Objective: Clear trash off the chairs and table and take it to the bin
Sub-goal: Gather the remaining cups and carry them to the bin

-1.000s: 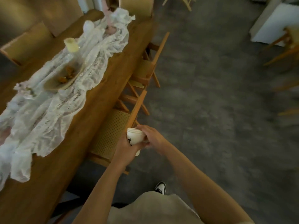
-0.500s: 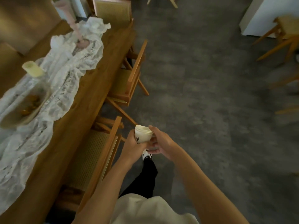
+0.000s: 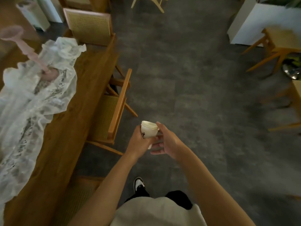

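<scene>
White and small, a paper cup (image 3: 149, 130) sits in the person's hands, out in front of them and above the grey floor (image 3: 187, 79). It has a rolled rim at the top and some black marks on its side. The cup looks upright, tipped just a bit. The left hand (image 3: 138, 141) is wrapped around the lower part of the cup and holds it tight. The right hand (image 3: 167, 141) is beside the cup on the other side. Its thumb is up near the rim and its fingers are loose and spread under the cup, not curled shut. I cannot tell if the right hand really presses on the cup.

To the left is a long wooden table (image 3: 68, 128). A white lace cloth (image 3: 32, 101) lies in a bumpy heap along it. A pink stand (image 3: 31, 53) rests on the cloth, but it is blurry. A wooden chair (image 3: 114, 108) with a woven seat is pushed in at the table, just left of the cup. Another woven chair (image 3: 89, 26) stands at the far end of the table.

Down low, one black and white shoe (image 3: 138, 185) steps on the floor.
</scene>
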The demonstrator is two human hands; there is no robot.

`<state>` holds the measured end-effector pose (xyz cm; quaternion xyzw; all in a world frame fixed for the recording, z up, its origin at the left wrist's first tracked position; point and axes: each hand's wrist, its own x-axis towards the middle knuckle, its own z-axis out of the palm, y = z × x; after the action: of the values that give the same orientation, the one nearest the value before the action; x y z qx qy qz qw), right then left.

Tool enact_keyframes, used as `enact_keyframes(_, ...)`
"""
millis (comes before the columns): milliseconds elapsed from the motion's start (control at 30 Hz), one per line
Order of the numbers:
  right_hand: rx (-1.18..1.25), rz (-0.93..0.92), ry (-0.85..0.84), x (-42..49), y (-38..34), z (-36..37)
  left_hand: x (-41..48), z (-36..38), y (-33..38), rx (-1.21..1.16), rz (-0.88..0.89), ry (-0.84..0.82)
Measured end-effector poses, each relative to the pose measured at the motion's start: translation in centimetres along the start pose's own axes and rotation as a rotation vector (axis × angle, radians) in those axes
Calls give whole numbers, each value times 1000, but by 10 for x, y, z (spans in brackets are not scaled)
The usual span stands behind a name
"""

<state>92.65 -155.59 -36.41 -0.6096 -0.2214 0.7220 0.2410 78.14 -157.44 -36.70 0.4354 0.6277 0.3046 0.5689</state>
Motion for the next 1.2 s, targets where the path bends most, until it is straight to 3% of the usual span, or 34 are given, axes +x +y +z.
enact_keyframes(300, 157, 3, -52, 127, -132, -70, 184, 48, 70, 8, -25, -29)
enact_keyframes(500, 197, 92, -93, 215, -267, -127, 307, 78, 153, -4, -66, 76)
enact_keyframes(667, 92, 91, -179, 276, -379, -161, 396, 92, 222, -117, -81, 161)
enact_keyframes(1000, -104, 76, -247, 423, -556, -119, 572, 31, 304, -443, -209, 340)
enact_keyframes(1200, -214, 66, -115, 517, -662, -78, 697, -25, 350, -673, -271, 315)
